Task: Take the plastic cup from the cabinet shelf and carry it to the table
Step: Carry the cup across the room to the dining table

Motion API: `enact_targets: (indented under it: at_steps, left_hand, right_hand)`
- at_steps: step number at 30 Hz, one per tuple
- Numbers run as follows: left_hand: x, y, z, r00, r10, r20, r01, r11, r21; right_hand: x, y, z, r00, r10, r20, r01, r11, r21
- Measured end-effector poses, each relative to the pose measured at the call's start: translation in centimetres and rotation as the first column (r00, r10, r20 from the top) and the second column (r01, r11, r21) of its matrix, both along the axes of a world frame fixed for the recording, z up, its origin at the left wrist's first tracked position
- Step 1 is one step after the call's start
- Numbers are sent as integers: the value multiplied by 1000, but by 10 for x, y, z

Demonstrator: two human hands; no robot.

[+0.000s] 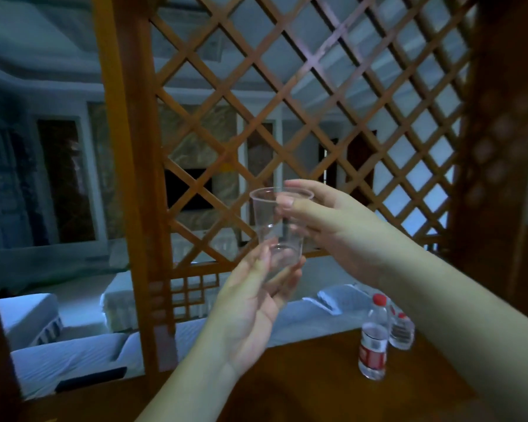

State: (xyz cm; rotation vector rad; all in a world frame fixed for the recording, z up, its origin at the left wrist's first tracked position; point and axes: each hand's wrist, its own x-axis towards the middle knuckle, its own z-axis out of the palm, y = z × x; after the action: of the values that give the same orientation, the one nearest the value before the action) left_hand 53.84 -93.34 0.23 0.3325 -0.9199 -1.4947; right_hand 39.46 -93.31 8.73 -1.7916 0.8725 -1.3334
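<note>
Head view: a clear plastic cup (279, 226) is held upright in mid-air before a wooden lattice screen (302, 117). Right hand (333, 226) pinches its rim; left hand (253, 306), open, cups the base. Keeping it level, supported underneath, would suit the carry.
</note>
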Motion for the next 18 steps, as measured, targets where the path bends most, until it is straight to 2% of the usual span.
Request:
enact_targets:
  at_steps: [4,9,15,18]
  left_hand:
    - [-13,-4,-6,991,-130,-24,131,991,41]
    - [-42,-6,-19,944,-327,-42,330,931,157]
    - [-112,16,-35,846,-531,-46,523,813,257]
    - [-155,39,-36,789,-614,-26,597,756,268]
  right_hand:
    - [-18,13,-10,993,-116,28,116,993,3]
    - [-48,37,-31,963,-269,8,268,963,22]
    - [-100,90,-49,870,-487,-79,492,869,47]
    - [-131,125,-52,800,-595,-75,600,798,60]
